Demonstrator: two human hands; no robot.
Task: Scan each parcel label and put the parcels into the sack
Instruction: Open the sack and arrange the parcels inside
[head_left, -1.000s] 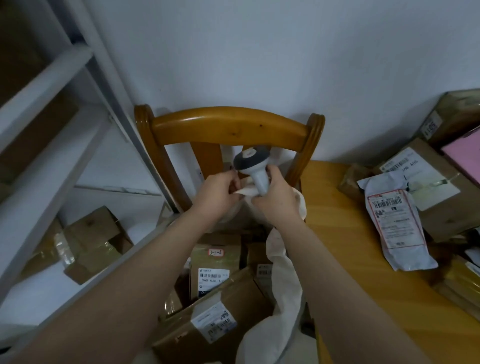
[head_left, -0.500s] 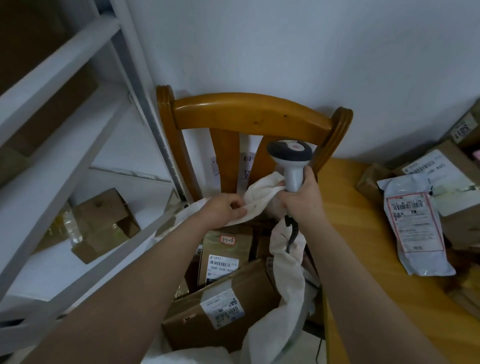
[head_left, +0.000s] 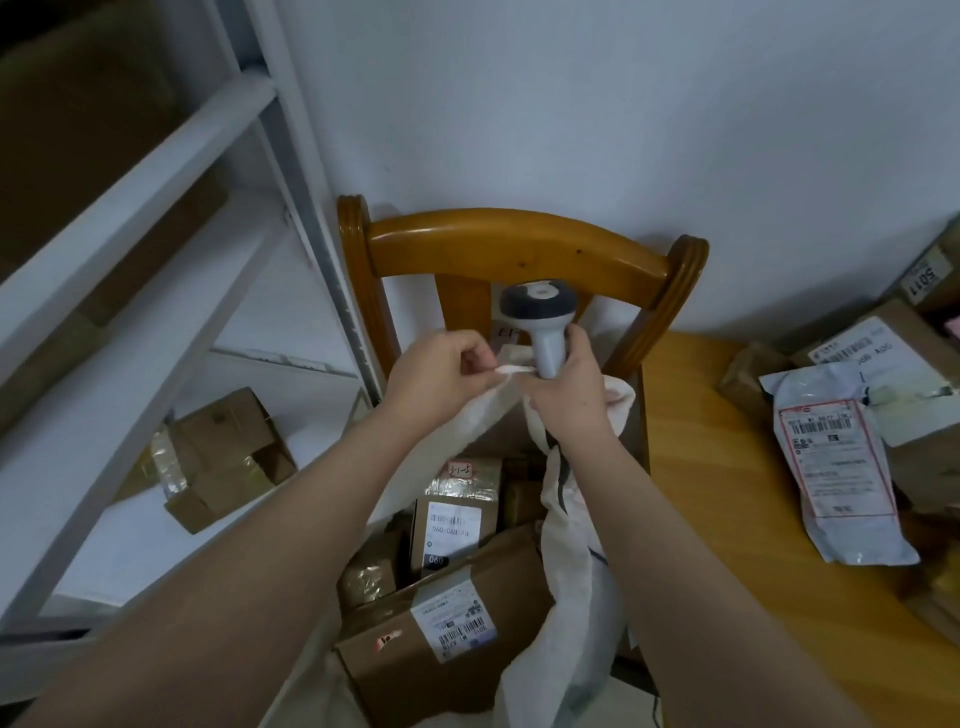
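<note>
White metal shelving (head_left: 130, 270) fills the left side. Its lower shelf carries a cluster of taped cardboard boxes (head_left: 223, 457), their number hard to settle, and the upper level shows only dim brown shapes. On the right a wooden counter (head_left: 727, 509) runs off the frame edge. A wooden chair (head_left: 519, 244) stands between the two, against the wall.

Against the chair back hangs a white sack (head_left: 566, 597), mouth open, with at least four parcels inside:
- One large carton (head_left: 395, 675) lies nearest, with a barcode label and a small red-marked sticker, both too blurred to read.
- One upright carton (head_left: 454, 519) behind it bears a handwritten tag that looks like "3-1-5" and a printed label ending in "090".
- One small taped parcel (head_left: 369, 571) is wedged at the upright carton's left.
- One more brown parcel (head_left: 522, 501) is mostly hidden by the sack's cloth.

On the counter, well apart from the sack, one grey poly mailer (head_left: 836, 467) with a red-bordered label, its print illegible, lies partly over a labelled carton (head_left: 883, 358). A further box (head_left: 930, 275), cut off at the edge, reads "5011".

The left grip (head_left: 441, 379) pinches the sack's rim. The right grip (head_left: 566, 395) is clamped round the handle of one barcode scanner (head_left: 540, 322), head up, with its dark cable (head_left: 563, 483) trailing down along the cloth.
</note>
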